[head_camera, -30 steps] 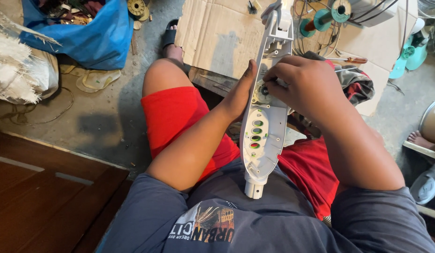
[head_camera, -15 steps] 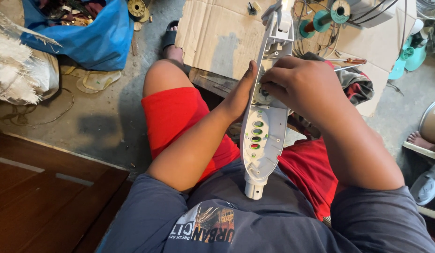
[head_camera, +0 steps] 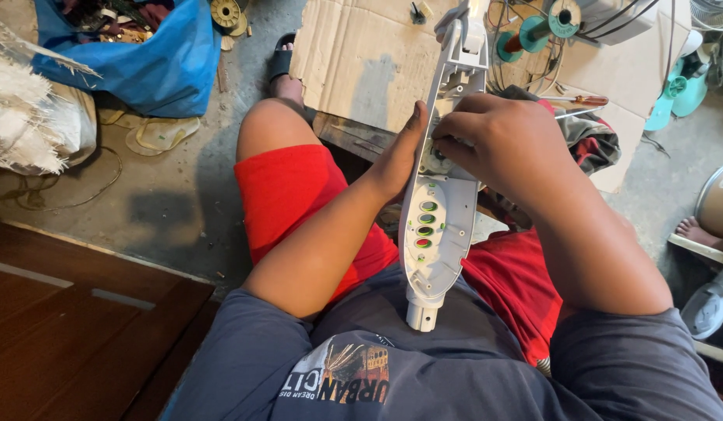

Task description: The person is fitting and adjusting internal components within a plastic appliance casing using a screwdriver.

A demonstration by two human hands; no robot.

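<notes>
— What are you holding over your lap?

— You are holding a long white plastic housing (head_camera: 443, 210), its open inside facing you, standing nearly upright between your knees, its round stub end resting against your shirt. A row of coloured buttons (head_camera: 426, 224), green ones and a red one, is showing in its lower half.

— And your hands?

— Your left hand (head_camera: 400, 156) is bracing the housing's left edge, fingers pressed together and flat along it. Your right hand (head_camera: 498, 140) is lying over the middle, fingers curled down into the shell; what the tips are pinching, you cannot tell.

— Any containers nearby?

— A blue bag (head_camera: 143, 54) is sitting open on the floor, far left, holding mixed scrap parts. Cardboard (head_camera: 361, 62) is lying ahead.
</notes>
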